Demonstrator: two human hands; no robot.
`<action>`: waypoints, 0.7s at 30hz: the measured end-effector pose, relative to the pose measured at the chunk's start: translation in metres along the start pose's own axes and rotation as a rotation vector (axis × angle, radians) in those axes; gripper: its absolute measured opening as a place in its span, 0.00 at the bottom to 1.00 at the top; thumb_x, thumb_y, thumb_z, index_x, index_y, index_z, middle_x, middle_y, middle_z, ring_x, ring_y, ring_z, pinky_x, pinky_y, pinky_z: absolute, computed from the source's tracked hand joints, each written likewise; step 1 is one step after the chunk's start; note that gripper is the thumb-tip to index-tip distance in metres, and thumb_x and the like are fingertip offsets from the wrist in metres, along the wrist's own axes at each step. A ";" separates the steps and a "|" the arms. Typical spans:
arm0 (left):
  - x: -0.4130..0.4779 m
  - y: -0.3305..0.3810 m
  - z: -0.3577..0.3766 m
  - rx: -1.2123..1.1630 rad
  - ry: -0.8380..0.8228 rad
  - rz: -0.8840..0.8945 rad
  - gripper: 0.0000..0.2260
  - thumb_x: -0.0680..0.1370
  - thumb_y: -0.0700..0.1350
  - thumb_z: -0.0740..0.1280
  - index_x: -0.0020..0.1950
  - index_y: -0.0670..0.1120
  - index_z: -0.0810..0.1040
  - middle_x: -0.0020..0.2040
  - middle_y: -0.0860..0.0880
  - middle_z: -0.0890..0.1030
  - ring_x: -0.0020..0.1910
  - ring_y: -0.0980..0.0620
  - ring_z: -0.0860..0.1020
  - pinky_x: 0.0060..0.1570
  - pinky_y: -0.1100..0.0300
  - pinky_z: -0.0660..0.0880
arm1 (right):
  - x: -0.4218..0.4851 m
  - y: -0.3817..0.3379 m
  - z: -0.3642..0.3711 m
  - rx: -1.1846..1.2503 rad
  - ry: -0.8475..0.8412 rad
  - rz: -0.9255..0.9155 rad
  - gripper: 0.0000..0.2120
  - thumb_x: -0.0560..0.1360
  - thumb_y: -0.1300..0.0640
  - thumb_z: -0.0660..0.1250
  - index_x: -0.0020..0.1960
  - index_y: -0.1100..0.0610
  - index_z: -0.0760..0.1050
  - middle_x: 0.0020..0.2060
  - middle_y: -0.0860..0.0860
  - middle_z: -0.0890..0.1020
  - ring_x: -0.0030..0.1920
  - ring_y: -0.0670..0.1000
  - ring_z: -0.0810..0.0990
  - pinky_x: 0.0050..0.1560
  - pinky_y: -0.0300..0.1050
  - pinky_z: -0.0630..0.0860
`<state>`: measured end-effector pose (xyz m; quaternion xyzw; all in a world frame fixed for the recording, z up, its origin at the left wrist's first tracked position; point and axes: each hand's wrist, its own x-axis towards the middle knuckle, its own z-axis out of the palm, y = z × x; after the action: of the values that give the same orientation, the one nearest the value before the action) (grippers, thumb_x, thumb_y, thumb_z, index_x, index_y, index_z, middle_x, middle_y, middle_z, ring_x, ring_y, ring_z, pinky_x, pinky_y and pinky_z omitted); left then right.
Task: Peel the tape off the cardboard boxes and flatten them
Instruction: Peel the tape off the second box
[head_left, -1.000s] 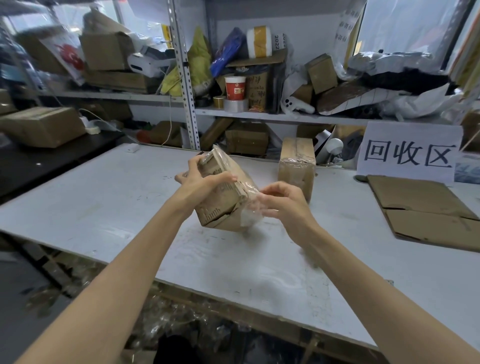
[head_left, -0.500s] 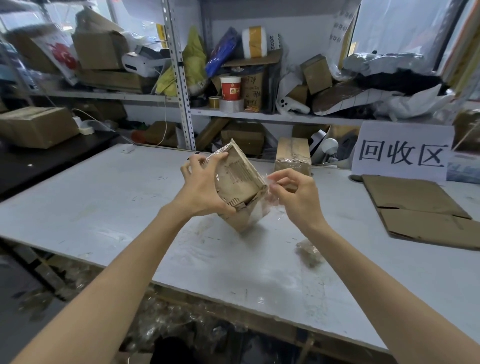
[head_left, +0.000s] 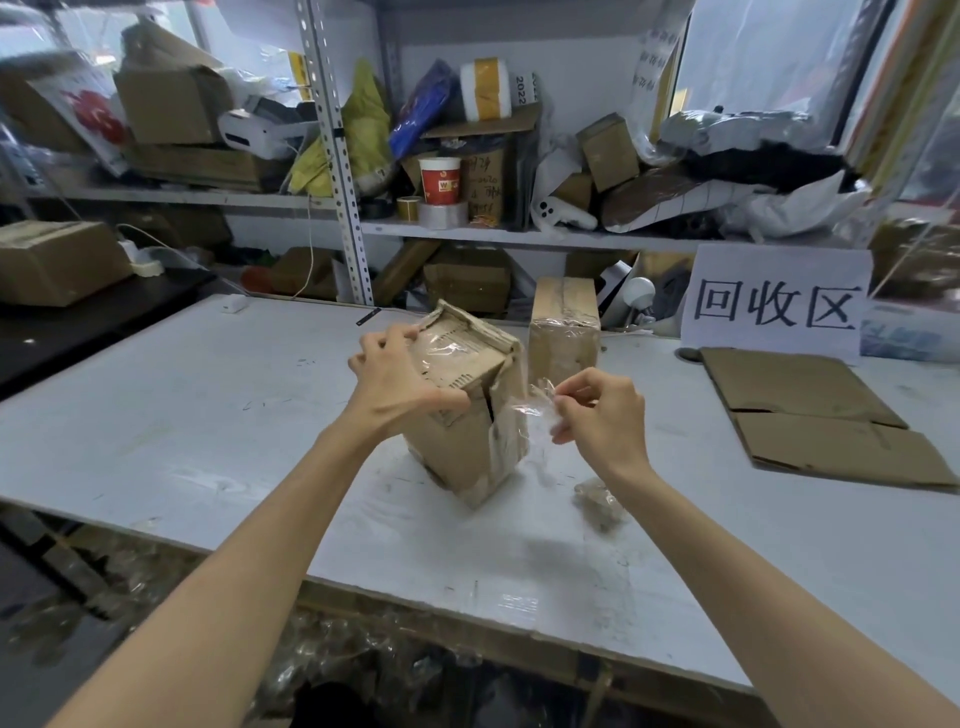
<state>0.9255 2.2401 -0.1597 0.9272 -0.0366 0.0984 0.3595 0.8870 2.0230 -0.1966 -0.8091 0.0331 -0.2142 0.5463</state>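
Peeling is in hand: the left hand (head_left: 400, 384) grips the top of the box (head_left: 467, 431), which stands tilted on the table (head_left: 208, 415), while the right hand (head_left: 602, 410) pinches clear tape (head_left: 524, 410) stretched from its side. The next move likely calls for a steady outward pull. Compared with half a second ago, the right hand is farther from the box.

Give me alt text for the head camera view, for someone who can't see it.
At a white table, the left hand grips a tilted cardboard box while the right hand pinches clear tape coming off its side. Behind it stands another taped box; flattened cardboard lies to the right.
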 end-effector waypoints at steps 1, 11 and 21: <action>0.001 0.000 -0.002 -0.007 -0.013 -0.048 0.48 0.55 0.60 0.72 0.73 0.48 0.63 0.66 0.45 0.62 0.65 0.43 0.61 0.56 0.55 0.64 | -0.002 0.001 0.002 0.024 -0.003 0.006 0.04 0.74 0.68 0.68 0.42 0.62 0.80 0.33 0.55 0.82 0.26 0.50 0.82 0.31 0.42 0.81; -0.014 -0.010 0.024 -0.058 0.024 0.074 0.53 0.59 0.56 0.83 0.77 0.58 0.56 0.76 0.46 0.46 0.75 0.38 0.53 0.72 0.44 0.61 | 0.003 -0.011 0.019 0.075 0.108 -0.040 0.03 0.76 0.57 0.68 0.45 0.57 0.77 0.44 0.55 0.81 0.41 0.47 0.81 0.43 0.41 0.80; 0.001 0.003 0.019 -0.370 0.102 -0.100 0.58 0.54 0.65 0.80 0.75 0.52 0.52 0.72 0.42 0.65 0.68 0.44 0.68 0.68 0.46 0.70 | -0.001 -0.010 0.013 -0.272 -0.015 -0.699 0.06 0.75 0.63 0.69 0.49 0.66 0.81 0.44 0.55 0.76 0.43 0.44 0.73 0.48 0.35 0.75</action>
<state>0.9287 2.2250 -0.1713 0.8398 0.0102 0.1188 0.5297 0.8897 2.0389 -0.1917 -0.8381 -0.2212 -0.3755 0.3280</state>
